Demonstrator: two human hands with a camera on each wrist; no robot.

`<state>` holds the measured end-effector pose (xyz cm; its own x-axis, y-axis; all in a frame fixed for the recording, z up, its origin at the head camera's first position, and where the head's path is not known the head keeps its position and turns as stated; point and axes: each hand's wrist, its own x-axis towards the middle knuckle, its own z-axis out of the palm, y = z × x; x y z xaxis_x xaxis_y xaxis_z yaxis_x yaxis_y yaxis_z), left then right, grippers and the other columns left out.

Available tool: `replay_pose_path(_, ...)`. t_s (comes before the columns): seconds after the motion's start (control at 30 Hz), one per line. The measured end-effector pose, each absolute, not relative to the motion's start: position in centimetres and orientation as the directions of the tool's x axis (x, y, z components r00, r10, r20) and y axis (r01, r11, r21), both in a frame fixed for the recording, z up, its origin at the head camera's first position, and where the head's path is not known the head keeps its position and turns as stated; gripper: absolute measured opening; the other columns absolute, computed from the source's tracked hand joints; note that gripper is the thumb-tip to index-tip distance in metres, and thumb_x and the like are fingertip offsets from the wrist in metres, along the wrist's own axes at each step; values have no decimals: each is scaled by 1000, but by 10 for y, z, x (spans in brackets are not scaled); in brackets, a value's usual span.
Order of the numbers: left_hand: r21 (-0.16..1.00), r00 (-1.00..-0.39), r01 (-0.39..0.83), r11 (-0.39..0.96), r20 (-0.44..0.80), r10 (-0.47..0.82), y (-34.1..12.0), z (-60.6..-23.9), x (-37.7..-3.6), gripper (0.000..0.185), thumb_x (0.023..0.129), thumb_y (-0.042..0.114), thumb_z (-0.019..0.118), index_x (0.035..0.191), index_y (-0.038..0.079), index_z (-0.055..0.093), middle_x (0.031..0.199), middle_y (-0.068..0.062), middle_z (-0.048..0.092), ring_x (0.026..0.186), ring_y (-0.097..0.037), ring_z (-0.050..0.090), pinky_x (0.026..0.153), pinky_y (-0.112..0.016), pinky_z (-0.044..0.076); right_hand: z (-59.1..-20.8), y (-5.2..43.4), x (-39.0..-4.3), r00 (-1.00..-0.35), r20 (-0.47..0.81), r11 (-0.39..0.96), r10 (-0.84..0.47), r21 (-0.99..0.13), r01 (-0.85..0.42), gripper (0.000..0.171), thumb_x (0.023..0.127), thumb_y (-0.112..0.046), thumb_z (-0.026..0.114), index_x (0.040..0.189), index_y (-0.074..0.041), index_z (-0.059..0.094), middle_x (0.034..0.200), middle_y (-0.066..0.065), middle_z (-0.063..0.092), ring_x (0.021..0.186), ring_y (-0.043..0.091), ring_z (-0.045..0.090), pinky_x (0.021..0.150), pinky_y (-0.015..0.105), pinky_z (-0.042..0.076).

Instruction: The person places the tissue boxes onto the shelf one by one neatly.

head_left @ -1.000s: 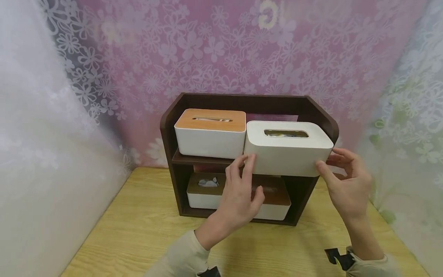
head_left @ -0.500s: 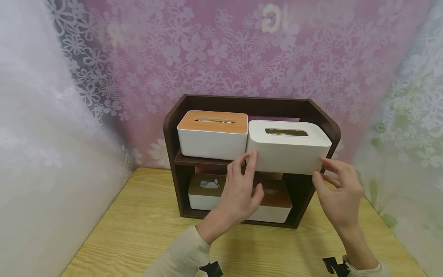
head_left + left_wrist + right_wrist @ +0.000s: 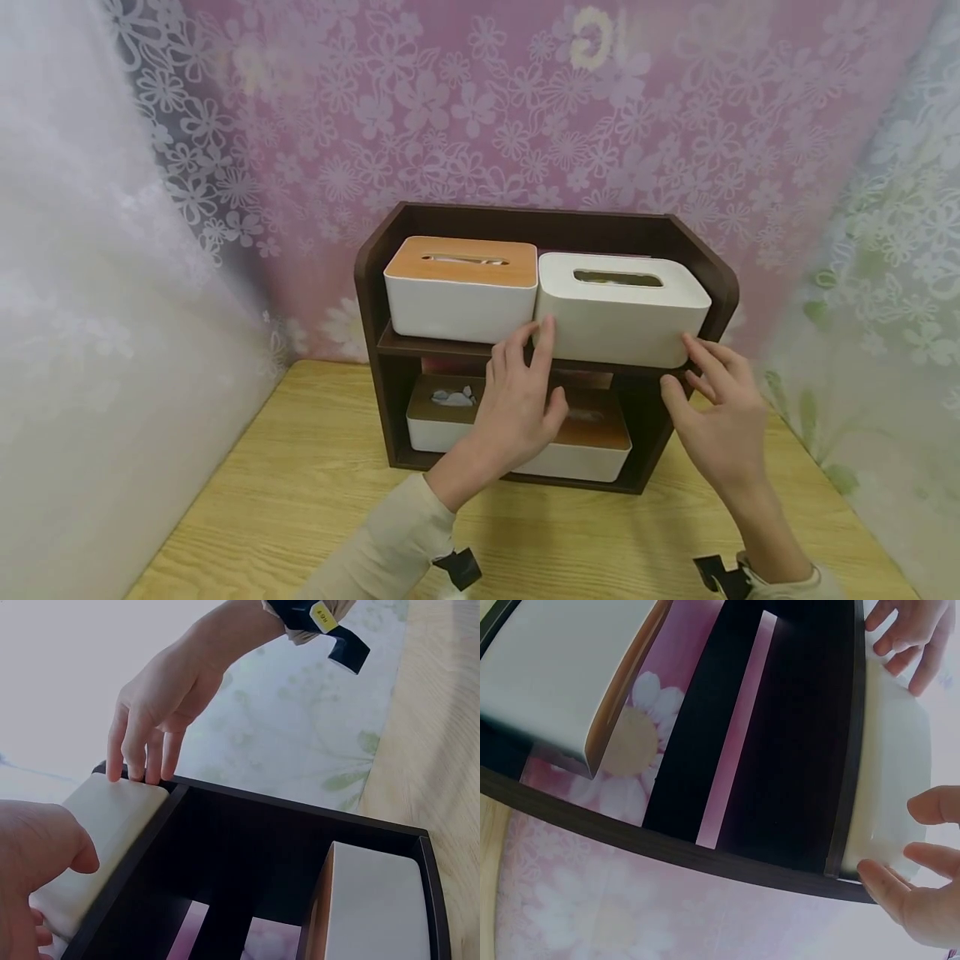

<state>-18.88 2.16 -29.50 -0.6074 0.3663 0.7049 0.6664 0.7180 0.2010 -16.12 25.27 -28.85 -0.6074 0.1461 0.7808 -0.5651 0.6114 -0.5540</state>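
Note:
An all-white tissue box sits on the right of the upper shelf, its oval slot facing up. My left hand has its fingertips at the box's front left corner, fingers fairly straight. With extended fingertips my right hand touches the box's lower front right corner, while its thumb stands apart below. Beside that box, to the left, is a white tissue box with a wood-toned lid. In the left wrist view the white box lies against the shelf board between both hands.
The dark brown two-tier shelf stands on a light wood table. Its lower tier holds a box with a brown lid and protruding tissue and an orange-brown-lidded box. Flowered cloth hangs behind and at both sides.
The white tissue box has moved back onto the upper shelf. My right hand has shifted left and down, from gripping its right end to touching its front corner. The left hand stays nearly still.

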Motion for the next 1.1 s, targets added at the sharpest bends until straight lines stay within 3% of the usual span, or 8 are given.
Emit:
replay_pose_path(0.1, 205, -633, 652, 730, 678, 375, 23, -293, -190, 83, 92, 16, 63, 158, 3, 14, 149, -22, 27, 130, -38, 34, 101, -47, 41, -287, 251, -158, -640, 757, 619, 132, -567, -543, 58, 83, 10, 68, 139, -4, 58, 138, 18, 51, 120, -4, 47, 92, 5, 41)
replay_pose_path(0.3, 185, -651, 633, 751, 653, 388, 27, -290, -190, 81, 93, 18, 61, 158, 3, 14, 148, -22, 28, 126, -36, 37, 98, -45, 43, -289, 250, -155, -686, 724, 636, 72, -563, -528, 59, 86, 6, 68, 143, -5, 54, 150, 20, 42, 136, 35, 43, 97, 4, 36)
replay_pose_path(0.37, 181, -650, 634, 752, 652, 391, 27, -289, -190, 81, 93, 18, 61, 158, 2, 15, 148, -22, 28, 125, -36, 38, 97, -45, 44, -290, 251, -155, -689, 722, 642, 56, -555, -529, 58, 87, 5, 67, 143, -4, 53, 151, 22, 39, 136, 42, 40, 97, 4, 34)
replay_pose_path(0.63, 174, -621, 666, 726, 668, 410, 29, -285, -196, 80, 93, 16, 61, 157, 0, 15, 146, -24, 29, 124, -36, 38, 94, -43, 46, -289, 254, -157, -696, 716, 636, 57, -563, -527, 53, 88, 3, 66, 140, 0, 55, 154, 21, 35, 141, 39, 35, 100, 6, 33)
replay_pose_path(0.87, 189, -635, 663, 725, 655, 410, 28, -284, -198, 79, 94, 16, 61, 157, 2, 16, 146, -23, 30, 124, -35, 39, 96, -44, 44, -287, 253, -157, -722, 690, 628, 52, -585, -513, 51, 90, 1, 65, 140, -1, 55, 156, 18, 32, 143, 37, 32, 102, 6, 32)
replay_pose_path(1.1, 168, -611, 667, 726, 681, 403, 24, -286, -196, 73, 94, 18, 61, 155, 3, 24, 146, -21, 33, 125, -35, 39, 97, -45, 43, -291, 255, -156, -719, 694, 612, 31, -582, -536, 54, 89, 5, 65, 142, -1, 53, 155, 18, 34, 142, 38, 33, 103, 8, 33)
